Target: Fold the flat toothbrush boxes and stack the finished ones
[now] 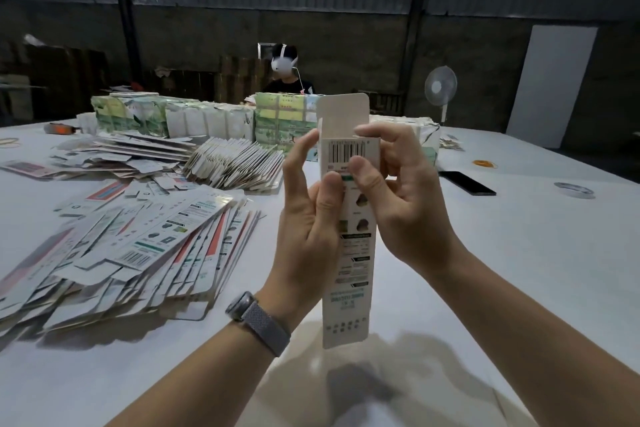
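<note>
I hold one long white toothbrush box upright above the table, its top flap standing open and its barcode facing me. My left hand grips its left side near the top, thumb on the front. My right hand grips the right side, thumb pressed just below the barcode. A big heap of flat unfolded boxes lies at my left. A fanned row of boxes rests further back, beside the heap.
Bundled green-and-white packs line the far side of the white table. A black phone, a tape roll and rubber bands lie at right. A person with a headset sits opposite; a fan stands behind.
</note>
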Available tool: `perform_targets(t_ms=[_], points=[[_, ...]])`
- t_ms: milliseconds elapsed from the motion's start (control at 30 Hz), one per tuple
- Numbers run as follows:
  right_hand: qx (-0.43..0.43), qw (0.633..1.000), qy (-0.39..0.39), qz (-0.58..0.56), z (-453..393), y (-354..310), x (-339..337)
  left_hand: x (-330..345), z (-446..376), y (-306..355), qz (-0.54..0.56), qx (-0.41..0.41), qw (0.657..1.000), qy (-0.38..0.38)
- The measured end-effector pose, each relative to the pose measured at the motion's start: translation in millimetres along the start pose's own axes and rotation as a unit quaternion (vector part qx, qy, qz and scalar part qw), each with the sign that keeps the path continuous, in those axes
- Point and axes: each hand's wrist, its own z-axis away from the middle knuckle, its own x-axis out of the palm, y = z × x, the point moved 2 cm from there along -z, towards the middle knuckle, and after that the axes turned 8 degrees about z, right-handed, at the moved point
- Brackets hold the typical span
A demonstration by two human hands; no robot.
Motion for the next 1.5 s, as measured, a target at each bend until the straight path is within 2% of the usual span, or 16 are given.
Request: perform_targets(t_ms=[167,267,400,633,833,967,1067,1167,1500], points=[[0.000,1.000,-0.019,-0.008,0,-2,-1,-2,-1,2,0.051,-0.008,0.998,0.028],[0.017,0.999,-0.039,-0.010,1,0,0,-2,1,0,0.044,-0.008,0.998,0.048],[0.044,0.999,-0.027,0.000,1,0,1,-1,4,-2,0.023,-0.011,0.999,0.044],[0.015,1.000,0.006,0.018,0,-5,0,2,4,1,0.016,-0.017,0.999,0.040],[0.009,0.999,0.028,-0.026,-1,-8,1,7,3,5,0.083,-0.028,0.995,0.040],[0.024,0.999,0.016,-0.027,-2,-10,0,7,2,3,0.087,-0.023,0.995,0.046],[0.035,0.997,0.024,-0.071,-3,-11,0,6,2,2,0.104,-0.034,0.993,0.054],[0.079,0.986,0.040,-0.143,1,-9,7,7,1,1,0.096,-0.035,0.993,0.053],[0.096,0.981,0.082,-0.146,11,-6,16,11,4,0,0.067,-0.044,0.995,0.057]])
